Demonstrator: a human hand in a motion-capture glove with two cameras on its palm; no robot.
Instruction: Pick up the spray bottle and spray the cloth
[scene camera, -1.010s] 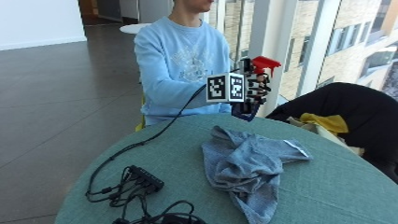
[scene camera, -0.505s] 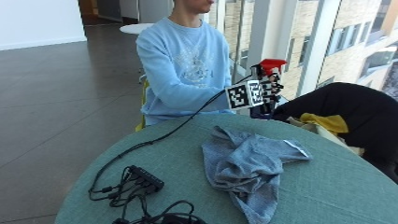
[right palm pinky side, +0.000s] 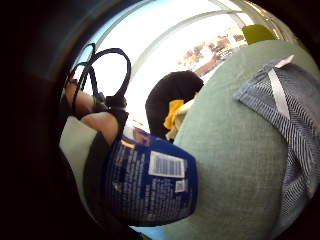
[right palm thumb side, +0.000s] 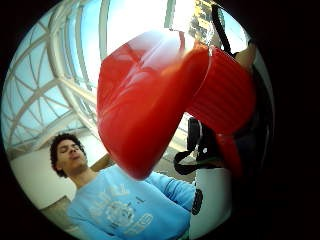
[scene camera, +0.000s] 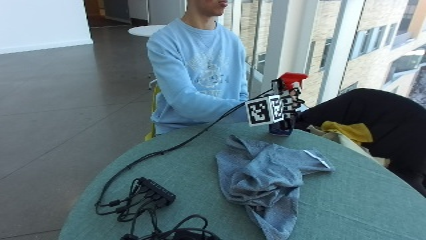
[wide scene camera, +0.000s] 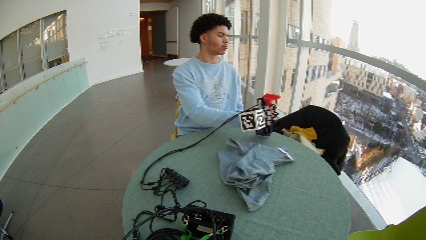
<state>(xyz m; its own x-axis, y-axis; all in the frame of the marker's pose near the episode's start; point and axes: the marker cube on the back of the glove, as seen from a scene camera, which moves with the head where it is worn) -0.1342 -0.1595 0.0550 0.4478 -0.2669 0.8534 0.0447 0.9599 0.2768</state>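
Right hand (scene camera: 287, 102): moved right and lower toward the table's far edge.
Spray bottle (scene camera: 285, 105): carried along, base nearer the table (scene camera: 373, 200).

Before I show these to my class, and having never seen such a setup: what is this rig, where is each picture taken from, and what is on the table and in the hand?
No machine: a person sits at a round green table, the gloved right hand carrying cameras. Two pictures come from cameras beside the table. The two round ones look out from the palm: one shows the spray bottle by its blue body, the other its red trigger head. The hand holds the bottle above the table edge. A crumpled blue-grey cloth and black cables lie on the table.
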